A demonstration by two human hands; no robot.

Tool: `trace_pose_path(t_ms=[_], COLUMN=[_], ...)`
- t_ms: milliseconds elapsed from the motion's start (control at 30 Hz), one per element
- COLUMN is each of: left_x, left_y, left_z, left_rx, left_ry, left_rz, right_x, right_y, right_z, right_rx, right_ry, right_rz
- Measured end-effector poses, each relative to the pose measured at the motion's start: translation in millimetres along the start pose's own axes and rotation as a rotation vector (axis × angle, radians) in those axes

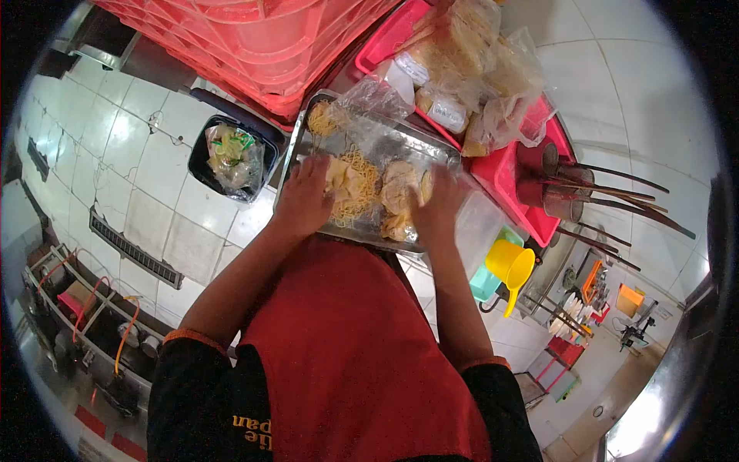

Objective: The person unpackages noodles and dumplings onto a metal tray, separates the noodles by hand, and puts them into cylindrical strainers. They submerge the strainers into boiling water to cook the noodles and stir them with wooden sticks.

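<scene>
A metal tray (pixel 362 231) sits in front of my apron. Thin yellow noodles (pixel 356 208) lie loose in its middle, with a pale yellow folded sheet (pixel 339 177) on them. My left hand (pixel 306 199) rests over the tray's left side, fingers stretched forward, thumb apart beside the noodles. At the right side, my right hand (pixel 437 206) is slightly blurred, its thumb spread toward a pile of pale, flat, rounded pieces (pixel 399 189). Another small nest of noodles (pixel 323 118) occupies the far left corner. Clear plastic (pixel 373 100) covers part of the tray's far edge.
Red crates (pixel 254 46) are stacked beyond the tray. A dark bin (pixel 202 158) holding a plastic bag stands left. Pink trays (pixel 550 223) with bagged food (pixel 454 69) and long-handled strainers (pixel 566 204) are at right, near a yellow dipper (pixel 508 263).
</scene>
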State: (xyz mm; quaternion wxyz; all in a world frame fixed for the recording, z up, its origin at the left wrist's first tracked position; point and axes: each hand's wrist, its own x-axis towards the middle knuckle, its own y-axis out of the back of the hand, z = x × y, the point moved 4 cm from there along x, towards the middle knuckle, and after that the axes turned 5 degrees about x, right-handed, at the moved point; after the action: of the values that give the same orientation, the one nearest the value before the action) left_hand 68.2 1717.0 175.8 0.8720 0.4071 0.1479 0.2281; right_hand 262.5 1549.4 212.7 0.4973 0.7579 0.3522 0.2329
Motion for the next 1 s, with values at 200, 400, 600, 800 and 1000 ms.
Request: trace_pose_path(t_ms=[200,400,600,800,1000], left_x=[-4.4,-3.8,-7.4,11.3,37.2], left_y=[-71.2,-73.9,-51.8,-86.0,-107.5], left_z=[-17.4,-52.9,-39.3,-4.4,67.0], left_rx=[-0.451,-0.936,-1.031,-1.268,-1.442], left_ry=[-0.083,0.208,0.316,0.282,0.531], left_rz=[0.007,0.046,-0.036,-0.221,-0.361], right_x=[-0.7,0.0,-10.6,-19.8,-37.7], right_y=[-84.2,-110.2,-72.7,29.2,198.5], right_z=[-83.3,-67.5,-31.4,14.3,104.8], right_rx=[-0.025,0.045,0.779,1.872,2.189], right_ry=[0.163,0.164,-0.187,-0.753,-0.454], right_rz=[-0.218,-0.403,-0.575,-0.392,0.173])
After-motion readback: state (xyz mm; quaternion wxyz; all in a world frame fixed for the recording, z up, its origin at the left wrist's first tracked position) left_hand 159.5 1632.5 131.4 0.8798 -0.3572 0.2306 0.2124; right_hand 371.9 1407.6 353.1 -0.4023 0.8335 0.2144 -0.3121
